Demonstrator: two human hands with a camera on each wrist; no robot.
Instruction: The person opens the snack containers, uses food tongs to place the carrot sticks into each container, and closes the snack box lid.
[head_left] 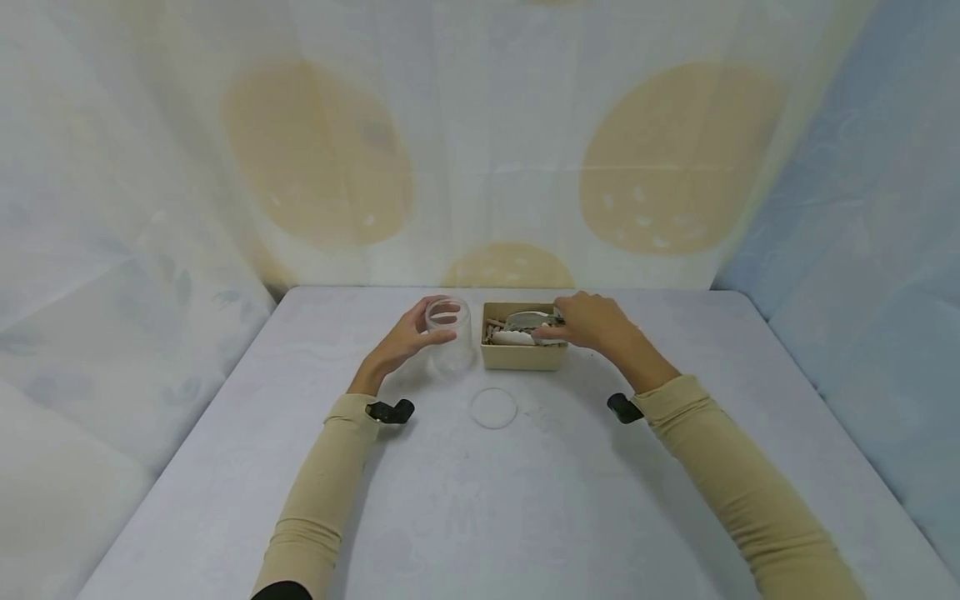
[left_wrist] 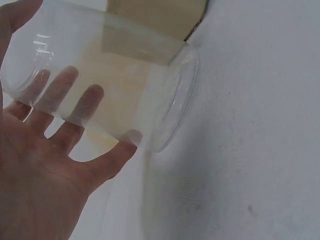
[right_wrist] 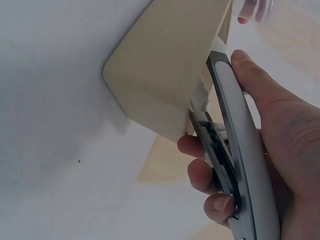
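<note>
Left hand [head_left: 405, 340] gripping empty jar [head_left: 450, 336], right hand [head_left: 592, 323] gripping stapler [right_wrist: 240, 150] in box [head_left: 522, 355]

A pale grey table [head_left: 525, 517] fills the lower view. Draped sheets wall it in — cream with big tan circles [head_left: 318, 154] at 12 o'clock, light blue cloth [head_left: 862, 250] at 3 o'clock — under soft, even light.

head: high, forward-down, far; wrists: close, low; all share box [head_left: 522, 354]
</note>
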